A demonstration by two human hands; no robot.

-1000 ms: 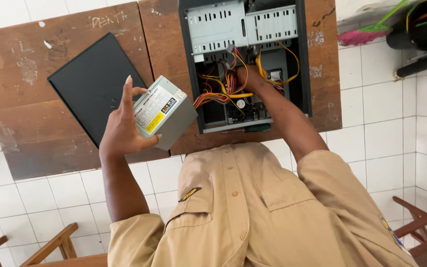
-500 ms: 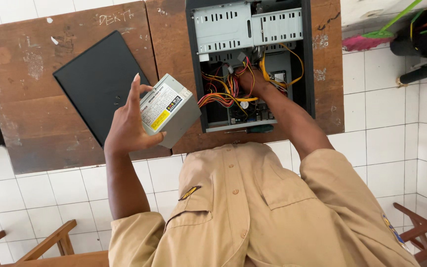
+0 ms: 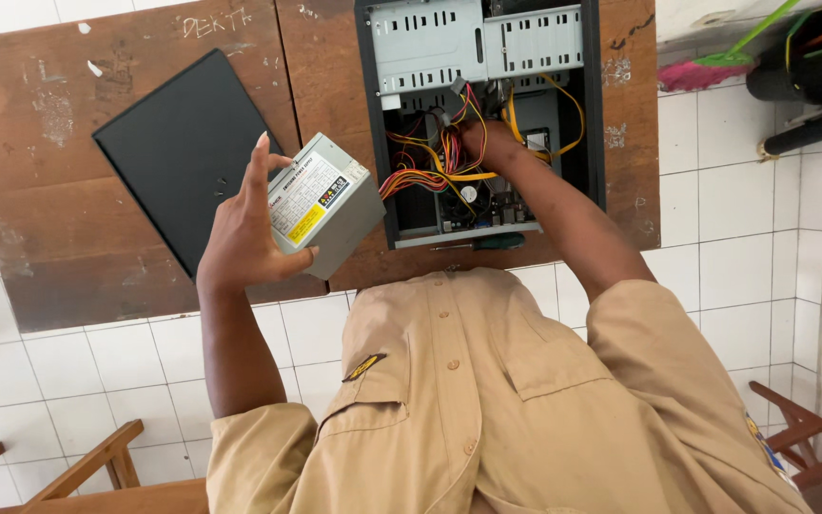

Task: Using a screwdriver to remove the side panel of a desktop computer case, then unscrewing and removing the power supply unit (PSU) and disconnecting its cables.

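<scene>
My left hand [image 3: 244, 228] grips a grey power supply box [image 3: 323, 203], fingers up its left face and thumb under the near edge, holding it tilted in the air above the worktop [image 3: 68, 228]. The box hangs just left of the open computer case [image 3: 487, 114], over the seam where the two brown boards meet, and its right corner comes close to the case's black wall. Coloured wires [image 3: 425, 167] run from the box's side into the case. My right hand [image 3: 492, 143] is deep inside the case, closed around a bundle of those wires, with metal walls near on both sides. A black side panel [image 3: 178, 152] lies flat on the left, bare wood all round it. A green-handled screwdriver [image 3: 487, 243] lies at the near edge, touching the case's front lip.
</scene>
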